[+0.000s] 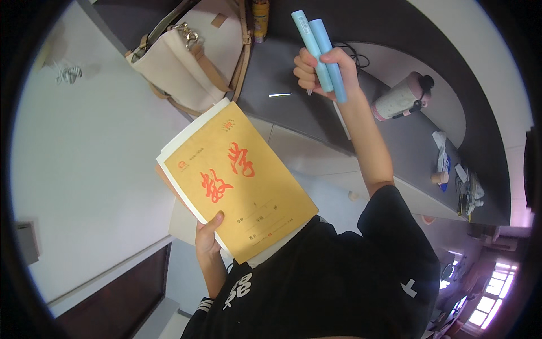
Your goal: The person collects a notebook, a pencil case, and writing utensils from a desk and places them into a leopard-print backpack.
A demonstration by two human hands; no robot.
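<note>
My left hand (pixel 208 236) grips a stack of exercise books by its lower left edge, thumb on top. The uppermost is a yellow-covered exercise book (pixel 271 186) with large red characters; white pages and a brown cover edge show beneath it. My right hand (pixel 326 72) is raised over the grey desk, closed around two thick cylinders side by side, perhaps markers: a mint-green cylinder (pixel 311 42) bearing a label and a light blue cylinder (pixel 322 36). A small pale tip also shows under the curled fingers. A thin white stick-like item (pixel 280 95) lies on the desk.
A cream handbag (pixel 178 63) with tan straps stands beside the desk's grey surface (pixel 262 76). Behind are a yellow container (pixel 260 21) and black cable (pixel 360 57). Towards the right lie a grey-and-pink bottle (pixel 396 101), a blue-and-white packet (pixel 443 163) and small clutter (pixel 470 195).
</note>
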